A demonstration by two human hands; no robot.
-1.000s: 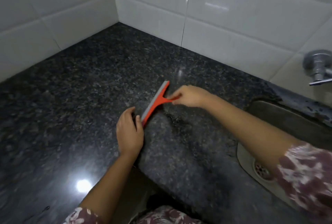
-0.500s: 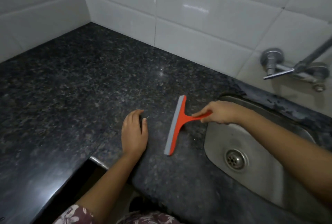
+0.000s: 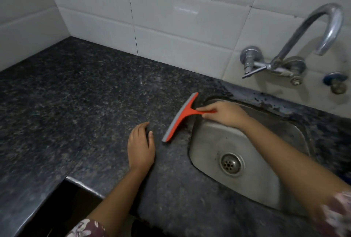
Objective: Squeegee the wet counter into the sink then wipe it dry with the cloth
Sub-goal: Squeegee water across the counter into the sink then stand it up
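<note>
Here the squeegee pass is the step in hand: the right hand (image 3: 225,114) is closed around the handle of the orange squeegee (image 3: 181,117), whose grey blade lies on the dark counter (image 3: 79,92) just beside the left rim of the sink (image 3: 252,162). The left hand (image 3: 140,146) rests flat and empty on the stone, fingers loosely together. The next move probably calls for carrying the blade over the rim so the water drops into the basin; no cloth is in view.
</note>
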